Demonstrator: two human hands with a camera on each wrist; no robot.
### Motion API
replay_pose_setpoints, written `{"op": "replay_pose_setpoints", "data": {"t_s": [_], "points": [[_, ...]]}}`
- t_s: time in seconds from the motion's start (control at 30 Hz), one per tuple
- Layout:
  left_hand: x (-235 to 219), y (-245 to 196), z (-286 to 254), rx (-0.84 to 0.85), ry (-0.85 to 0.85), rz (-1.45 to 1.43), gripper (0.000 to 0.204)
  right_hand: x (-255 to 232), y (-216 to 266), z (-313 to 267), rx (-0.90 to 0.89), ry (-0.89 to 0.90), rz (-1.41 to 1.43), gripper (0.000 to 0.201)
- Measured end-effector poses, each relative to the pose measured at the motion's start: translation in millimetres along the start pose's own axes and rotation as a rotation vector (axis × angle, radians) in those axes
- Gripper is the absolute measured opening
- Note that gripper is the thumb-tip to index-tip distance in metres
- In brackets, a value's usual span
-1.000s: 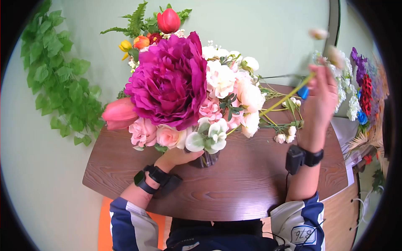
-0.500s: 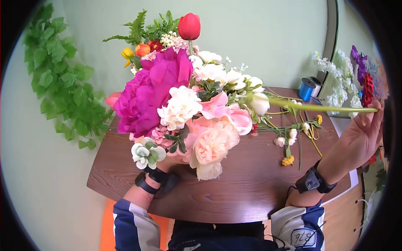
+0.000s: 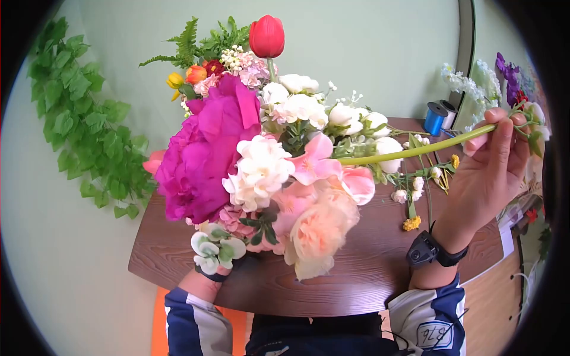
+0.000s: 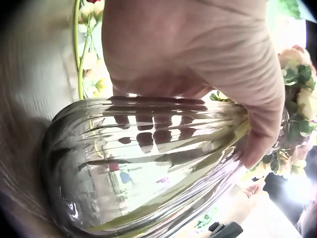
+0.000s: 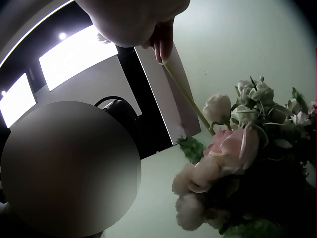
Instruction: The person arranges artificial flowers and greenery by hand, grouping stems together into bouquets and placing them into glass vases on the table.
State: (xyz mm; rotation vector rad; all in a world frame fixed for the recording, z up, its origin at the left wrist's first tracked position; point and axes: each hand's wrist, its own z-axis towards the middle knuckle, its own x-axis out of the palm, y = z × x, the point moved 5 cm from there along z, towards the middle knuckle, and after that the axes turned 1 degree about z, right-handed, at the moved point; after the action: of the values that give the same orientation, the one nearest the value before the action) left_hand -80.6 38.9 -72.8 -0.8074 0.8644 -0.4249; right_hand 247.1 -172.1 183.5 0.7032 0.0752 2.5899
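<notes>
In the left wrist view my left hand (image 4: 193,54) grips a clear ribbed glass vase (image 4: 133,183) near its neck, thumb curled around it; stems show inside. From the head view the bouquet hides most of that hand. A large magenta peony (image 3: 211,154), a red tulip (image 3: 267,37), a white bloom cluster (image 3: 258,169) and a peach peony (image 3: 323,231) fill the vase. At the right, my right hand (image 3: 496,160) pinches a thick green flower stem (image 3: 427,147). Its free end overlaps the bouquet beside a pink bloom (image 3: 314,159), while leaves and pale blossoms (image 3: 534,115) show beyond the fingers.
Loose stems with small white blooms (image 3: 415,190) and a yellow flower (image 3: 411,223) lie on the brown table (image 3: 380,267). A blue ribbon spool (image 3: 435,117) stands at the back right. Green vines (image 3: 77,107) hang on the left wall.
The bouquet has turned, bringing the peach peony to the front and the magenta peony leftward. My right hand swung far right with the stem, then came back slightly left. My left hand stays low.
</notes>
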Motion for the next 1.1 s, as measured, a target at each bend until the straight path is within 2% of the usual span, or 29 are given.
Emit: {"op": "replay_pose_setpoints", "data": {"t_s": [0.07,0.17,0.27,0.33,0.37,0.43,0.47,0.57,0.63,0.67,0.9,0.93,1.0,1.1], "points": [[6.2,3.6,-3.1,-0.014,0.002,-0.002,0.055,-2.7,0.3,2.3,0.011,-0.044,-0.024,0.024],[21.0,0.3,51.0,-0.030,0.008,-0.004,0.055,-1.6,1.8,2.3,0.019,0.018,0.115,0.032],[22.5,0.0,54.6,-0.039,0.017,-0.003,0.055,-4.0,-3.5,0.0,0.116,0.104,0.279,0.035],[18.1,0.0,52.9,-0.045,0.018,-0.004,0.055,6.7,-13.5,-3.3,0.317,0.350,0.382,0.031],[18.5,-0.2,53.5,-0.047,0.019,-0.004,0.055,10.3,-13.4,-4.5,0.316,0.350,0.382,0.031],[20.6,-1.1,55.8,-0.051,0.021,-0.004,0.055,30.3,-19.5,-15.5,0.431,0.489,0.146,0.023],[21.3,-1.7,57.5,-0.054,0.025,-0.001,0.055,39.3,-22.6,-20.9,0.474,0.486,0.144,0.017],[25.1,-2.5,63.2,-0.060,0.034,0.002,0.055,40.1,-27.6,-22.2,0.489,0.491,0.178,0.015],[28.7,-2.8,65.6,-0.067,0.034,0.002,0.055,33.0,-25.8,-16.8,0.365,0.481,0.119,0.014],[30.5,-3.0,66.2,-0.071,0.034,0.001,0.055,31.2,-24.8,-15.5,0.366,0.482,0.120,0.014],[35.7,-2.8,58.5,-0.109,0.032,-0.003,0.055,18.2,-5.1,-2.8,0.073,0.378,0.048,0.015],[36.5,-2.8,56.2,-0.116,0.032,-0.003,0.055,19.1,-3.1,-2.9,0.076,0.378,0.050,0.015],[37.8,-2.6,50.3,-0.127,0.032,-0.004,0.055,27.6,-0.9,-8.3,0.182,0.491,-0.074,0.014],[37.9,-2.1,45.0,-0.139,0.039,-0.003,0.055,40.4,-7.5,-22.1,0.263,0.508,-0.101,0.013]]}}
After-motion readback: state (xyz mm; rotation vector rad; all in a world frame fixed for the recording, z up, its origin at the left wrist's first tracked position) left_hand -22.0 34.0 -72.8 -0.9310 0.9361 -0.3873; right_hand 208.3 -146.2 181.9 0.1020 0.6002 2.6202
